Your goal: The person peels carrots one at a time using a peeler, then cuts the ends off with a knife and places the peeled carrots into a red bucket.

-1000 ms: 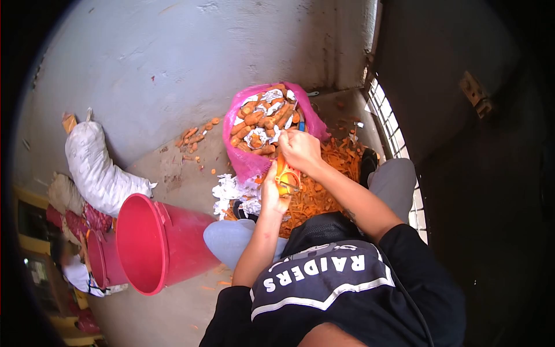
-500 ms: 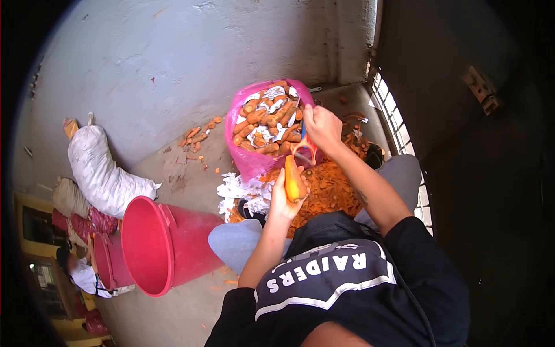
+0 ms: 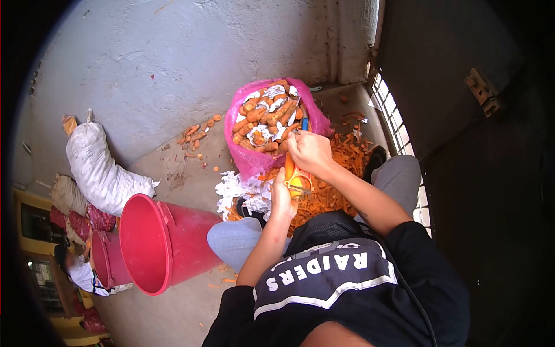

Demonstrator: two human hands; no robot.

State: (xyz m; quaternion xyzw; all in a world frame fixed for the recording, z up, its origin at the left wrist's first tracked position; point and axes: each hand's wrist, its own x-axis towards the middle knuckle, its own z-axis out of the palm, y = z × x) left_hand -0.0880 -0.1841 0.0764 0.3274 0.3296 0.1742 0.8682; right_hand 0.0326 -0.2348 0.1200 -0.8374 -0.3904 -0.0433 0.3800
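Observation:
My left hand (image 3: 281, 195) is closed around a partly peeled carrot (image 3: 289, 166) held above the heap of peelings. In my right hand (image 3: 312, 154) is an orange-handled peeler (image 3: 302, 183), its head over the carrot's near end. Orange carrot peelings (image 3: 329, 198) are piled under both hands, between my legs. Just beyond them stands an open pink plastic bag (image 3: 248, 163) filled with unpeeled carrots (image 3: 254, 115) and crumpled white paper. A blue-handled tool (image 3: 304, 124) rests at the bag's right side.
Left of me a large red bin (image 3: 191, 240) lies tilted in view, a second bin (image 3: 103, 260) behind it. A stuffed white sack (image 3: 104, 170) leans by the wall. Carrot ends (image 3: 196, 134) are scattered on the floor. Another person (image 3: 81, 272) is at far left.
My right hand has come down toward me, bringing the peeler from beyond the carrot's far tip to its near end. The left hand still holds the carrot.

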